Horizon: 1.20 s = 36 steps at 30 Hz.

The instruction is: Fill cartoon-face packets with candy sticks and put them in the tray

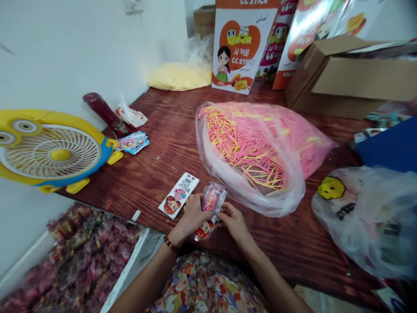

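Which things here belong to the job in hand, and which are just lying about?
Likely part of the job:
- packet, between the left hand and right hand
- printed slips, beside the left hand
- bag of sticks, open beyond the hands

Apparently just lying about:
- fan
- bottle
- CC Stick box
- carton

Clr plastic pkt, pink-red print

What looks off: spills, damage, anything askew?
Nothing major. Sticks lie jumbled in the open bag but appear contained. A small red scrap lies by the front-left edge of the table, like stray litter. The left hand partly hides the packet; can't judge it.
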Tool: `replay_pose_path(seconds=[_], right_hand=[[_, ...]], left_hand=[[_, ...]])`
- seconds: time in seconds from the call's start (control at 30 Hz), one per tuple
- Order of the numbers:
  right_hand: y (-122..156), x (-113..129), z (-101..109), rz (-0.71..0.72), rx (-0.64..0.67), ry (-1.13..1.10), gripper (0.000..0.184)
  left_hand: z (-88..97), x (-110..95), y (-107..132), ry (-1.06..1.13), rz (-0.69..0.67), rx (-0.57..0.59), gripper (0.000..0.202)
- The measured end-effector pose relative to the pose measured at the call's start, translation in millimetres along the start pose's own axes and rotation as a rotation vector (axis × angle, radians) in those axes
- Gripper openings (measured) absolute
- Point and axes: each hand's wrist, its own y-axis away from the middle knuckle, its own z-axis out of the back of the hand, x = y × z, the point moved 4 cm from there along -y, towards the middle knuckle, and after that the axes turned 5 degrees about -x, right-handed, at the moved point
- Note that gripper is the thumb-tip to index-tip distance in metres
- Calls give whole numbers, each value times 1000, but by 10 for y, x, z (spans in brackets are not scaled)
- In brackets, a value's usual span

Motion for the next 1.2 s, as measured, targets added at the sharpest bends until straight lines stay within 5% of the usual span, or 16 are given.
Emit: replay_pose_path(seconds=[0.13,0.33,0.47,0.53,0.63,0.8,0.97,1.2], right_hand=[[88,31,-26,131,76,47,25],[235,154,-132,447,75,272,20],[337,223,-322,434,202,202,22],[371,242,-432,354,277,136,40],[402,263,-643,269,426,121,64],[371,306,-1025,435,472,237,42],[253,361,-1387,600,448,380,42],[254,528,-1953,1083,489,969,44]], left_hand=[[-9,58,112,175,-66,-26,56],[42,137,359,729,-56,20,65],[130,183,514,1057,13,50,69],[201,201,579,1155,13,48,66],[315,230,657,1220,8,5,71],[544,360,717,1040,-33,-132,82],[916,571,841,761,-60,-269,76],[1437,706,1384,1208,191,-430,100]])
